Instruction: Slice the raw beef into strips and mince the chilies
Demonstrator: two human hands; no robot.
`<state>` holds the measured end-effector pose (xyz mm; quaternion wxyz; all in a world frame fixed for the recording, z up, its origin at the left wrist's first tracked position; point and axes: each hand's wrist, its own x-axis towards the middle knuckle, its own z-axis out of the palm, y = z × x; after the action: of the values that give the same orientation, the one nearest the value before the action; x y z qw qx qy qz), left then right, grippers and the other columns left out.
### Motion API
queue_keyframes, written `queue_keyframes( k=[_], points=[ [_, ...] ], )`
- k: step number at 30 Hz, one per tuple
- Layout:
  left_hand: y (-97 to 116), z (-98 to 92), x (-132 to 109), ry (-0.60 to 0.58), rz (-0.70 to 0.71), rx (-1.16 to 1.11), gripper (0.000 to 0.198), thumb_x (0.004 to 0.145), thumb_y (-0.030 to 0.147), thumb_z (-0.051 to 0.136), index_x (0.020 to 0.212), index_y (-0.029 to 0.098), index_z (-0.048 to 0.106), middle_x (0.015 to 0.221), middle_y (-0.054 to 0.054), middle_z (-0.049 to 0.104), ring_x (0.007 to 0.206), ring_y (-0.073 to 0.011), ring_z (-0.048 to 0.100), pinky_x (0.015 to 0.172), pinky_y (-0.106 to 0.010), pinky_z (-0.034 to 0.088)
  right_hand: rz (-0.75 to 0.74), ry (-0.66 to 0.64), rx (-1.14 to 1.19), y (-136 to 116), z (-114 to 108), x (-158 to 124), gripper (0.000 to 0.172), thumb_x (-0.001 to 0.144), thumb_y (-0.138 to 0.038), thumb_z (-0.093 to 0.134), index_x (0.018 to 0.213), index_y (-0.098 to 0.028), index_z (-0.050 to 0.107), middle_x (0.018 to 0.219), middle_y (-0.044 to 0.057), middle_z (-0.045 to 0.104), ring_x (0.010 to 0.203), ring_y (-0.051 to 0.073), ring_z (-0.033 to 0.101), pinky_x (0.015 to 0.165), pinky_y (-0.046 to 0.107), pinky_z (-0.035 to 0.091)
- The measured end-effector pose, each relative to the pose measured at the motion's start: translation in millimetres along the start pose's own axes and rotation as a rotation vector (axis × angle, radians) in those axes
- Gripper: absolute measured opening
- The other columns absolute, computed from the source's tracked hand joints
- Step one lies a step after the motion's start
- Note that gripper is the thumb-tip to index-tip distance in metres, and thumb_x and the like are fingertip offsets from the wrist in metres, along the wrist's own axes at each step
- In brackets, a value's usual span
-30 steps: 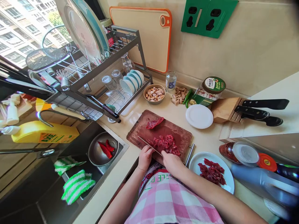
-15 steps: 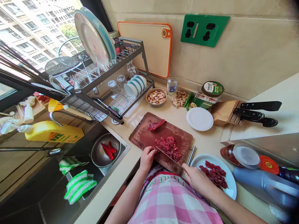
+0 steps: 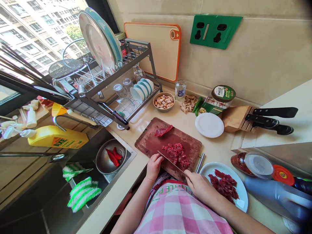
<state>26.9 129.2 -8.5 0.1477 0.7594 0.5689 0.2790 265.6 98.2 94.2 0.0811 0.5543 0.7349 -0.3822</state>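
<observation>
One knife (image 3: 172, 163) gripped in right hand (image 3: 198, 186); left hand (image 3: 153, 167) curled, hold unclear. I'd slice meat (image 3: 178, 152) slowly, left tucked back.

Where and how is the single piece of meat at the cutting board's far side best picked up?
Probably pinch the piece of meat by its middle, across its narrow width, from above and the left: it is elongated, lies apart from the cut meat, and has bare cutting board to its left.
</observation>
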Motion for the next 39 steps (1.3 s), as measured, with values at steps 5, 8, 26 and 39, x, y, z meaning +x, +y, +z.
queue_keyframes(
  k=[5, 8, 26, 39],
  points=[
    [0, -0.4, 2, 0.033, 0.016, -0.026, 0.026, 0.087, 0.021, 0.041, 0.089, 0.022, 0.067, 0.089, -0.005, 0.063, 0.087, -0.0165, 0.056, 0.077, -0.03, 0.048, 0.016, -0.045, -0.053, -4, 1, 8, 0.022, 0.086, -0.02, 0.031, 0.096, -0.022, 0.051, 0.077, 0.005, 0.066, 0.069, 0.017, 0.062, 0.053, 0.023, 0.028],
    [-1, 0.2, 2, 0.019, -0.008, -0.064, 0.026, 0.087, 0.021, 0.042, 0.09, 0.021, 0.067, 0.09, -0.005, 0.063, 0.086, -0.0161, 0.056, 0.077, -0.029, 0.047, 0.007, -0.047, -0.087, -11, 3, 21, 0.022, 0.086, -0.019, 0.032, 0.096, -0.021, 0.051, 0.079, 0.006, 0.066, 0.071, 0.017, 0.062, 0.053, 0.024, 0.028],
    [-4, -5.5, 8, -0.091, -0.119, -0.134, 0.026, 0.085, 0.024, 0.043, 0.088, 0.024, 0.07, 0.095, -0.004, 0.065, 0.088, -0.0169, 0.057, 0.078, -0.029, 0.046, 0.107, -0.069, -0.049, -45, 14, 51, 0.025, 0.087, -0.021, 0.031, 0.106, -0.022, 0.047, 0.087, 0.008, 0.068, 0.079, 0.02, 0.064, 0.059, 0.025, 0.036],
    [-11, 0.1, -4, -0.06, -0.017, -0.014, 0.028, 0.088, 0.022, 0.039, 0.097, 0.022, 0.065, 0.1, -0.005, 0.062, 0.094, -0.0161, 0.056, 0.082, -0.032, 0.048, 0.076, 0.016, 0.119, -25, 8, 47, 0.027, 0.088, -0.023, 0.032, 0.108, -0.019, 0.051, 0.089, 0.007, 0.066, 0.083, 0.016, 0.061, 0.067, 0.023, 0.037]
  ],
)
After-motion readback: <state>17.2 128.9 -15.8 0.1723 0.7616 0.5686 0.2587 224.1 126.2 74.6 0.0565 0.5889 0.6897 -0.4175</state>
